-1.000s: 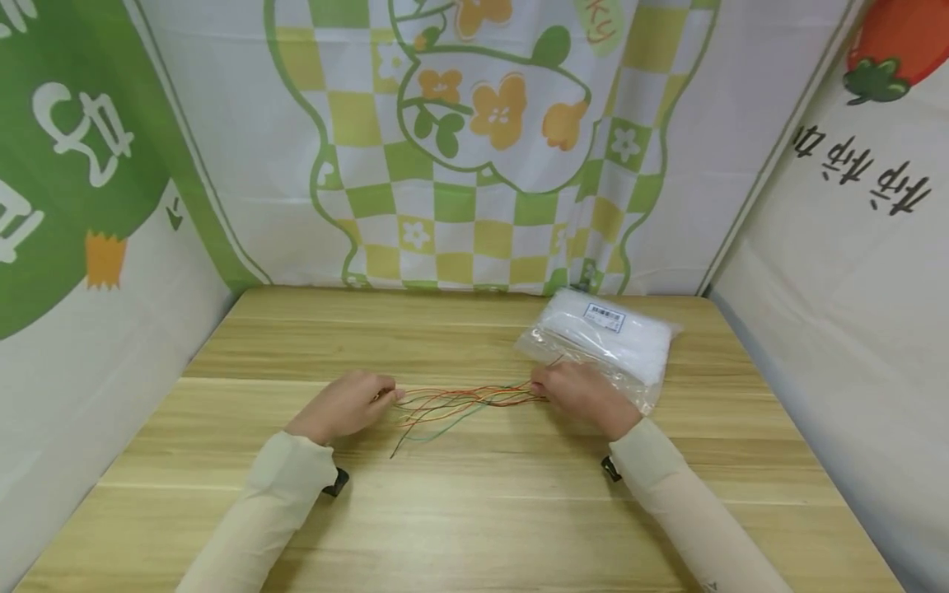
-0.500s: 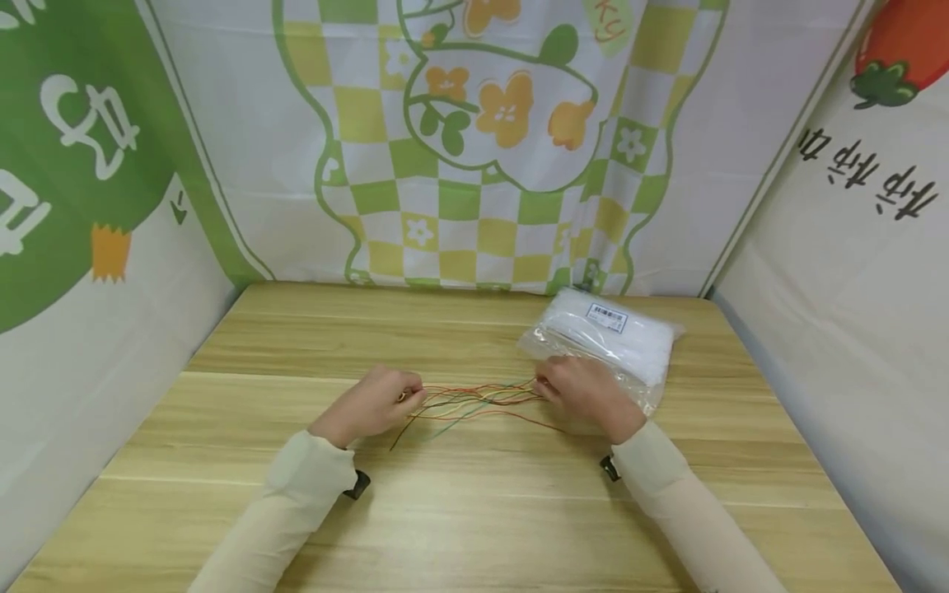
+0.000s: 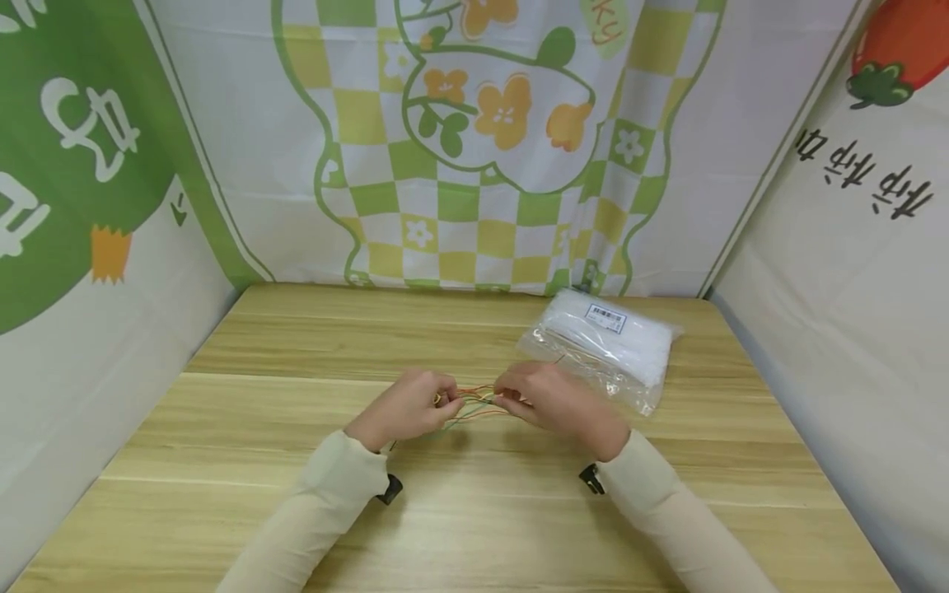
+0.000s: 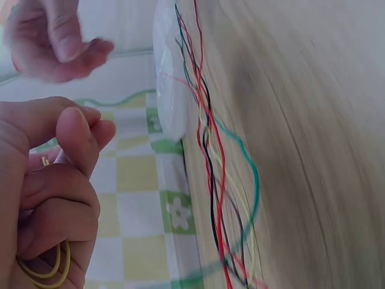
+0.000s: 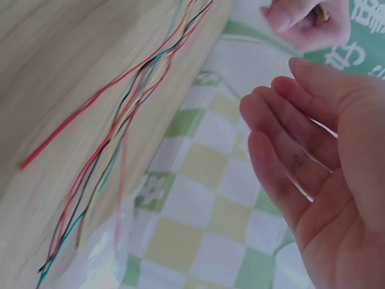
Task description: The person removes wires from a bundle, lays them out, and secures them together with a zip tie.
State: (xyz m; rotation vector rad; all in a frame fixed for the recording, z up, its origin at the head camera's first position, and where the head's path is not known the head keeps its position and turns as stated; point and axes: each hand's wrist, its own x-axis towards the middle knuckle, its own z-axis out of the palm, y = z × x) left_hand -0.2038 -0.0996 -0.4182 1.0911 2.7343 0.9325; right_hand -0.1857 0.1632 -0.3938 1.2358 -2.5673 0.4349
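curled fingers of the left hand point(image 3: 408, 403) hold thin yellow loops point(image 4: 67, 259), apparently wire, while the right hand point(image 3: 559, 403) is released, its fingers loosely bent round nothing. below and between the hands the loose wires point(image 4: 223, 159), red, black, green and pale yellow, cross one another on the table point(image 3: 474, 511), some ends near the clear bag point(image 3: 608, 338). gathering them well would likely mean drawing the stray red and green strands inward gently and evening the ends, with the yellow loops tucked into the left palm so nothing snags.
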